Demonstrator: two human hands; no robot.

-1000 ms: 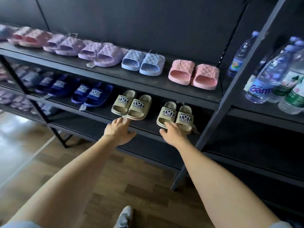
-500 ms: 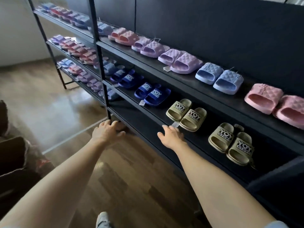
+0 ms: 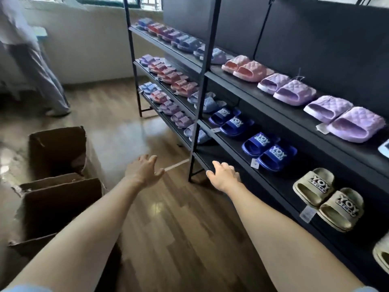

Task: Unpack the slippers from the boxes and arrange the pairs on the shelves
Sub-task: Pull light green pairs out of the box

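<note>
Head view. Two cardboard boxes, the nearer box (image 3: 52, 211) and the farther box (image 3: 56, 150), stood open-topped on the wooden floor in the lower left of the frame. They were set one behind the other along a line running up the frame. Their interiors were dark, and no slippers could be made out inside. Both boxes lay to the left of the left grip (image 3: 145, 171), which hung over the floor just to their right and was the nearer of the two grips. By judgement, the next reach belonged to it, leftward and down into a box. The right grip (image 3: 224, 177) lay at the front edge of the lowest shelf; contact could not be determined. Both grips were released, fingers spread, holding nothing. Pairs already set out, among them the khaki YOY slippers (image 3: 327, 198), stood side by side on the shelves (image 3: 233, 142) in the right half of the frame.
</note>
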